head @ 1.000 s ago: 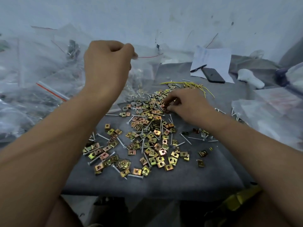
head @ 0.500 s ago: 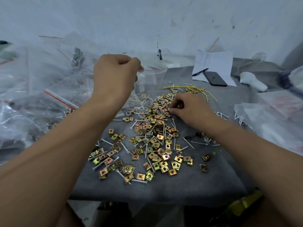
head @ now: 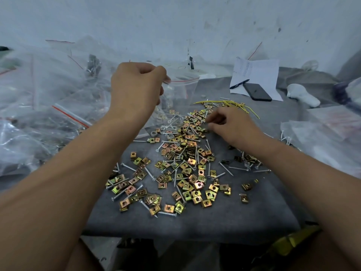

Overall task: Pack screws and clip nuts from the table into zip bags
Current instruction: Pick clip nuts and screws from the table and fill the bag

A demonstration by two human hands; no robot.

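Clip nuts (head: 187, 169) and screws (head: 224, 167) lie in a big heap on my gray table mat (head: 195, 222). My left hand (head: 136, 89) pinches the top of a clear zip bag (head: 179, 90) and holds it up behind the heap. My right hand (head: 228, 126) has curled fingers picking at the pile; I cannot tell what they hold. The paper (head: 257, 75) by the white wall (head: 175, 22) has writing too small to read.

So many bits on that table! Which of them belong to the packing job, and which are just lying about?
Part of the job:
clip nuts
screws
zip bag held up by the left hand
right hand picking in the pile

Just lying about:
phone
pen
paper
yellow wires
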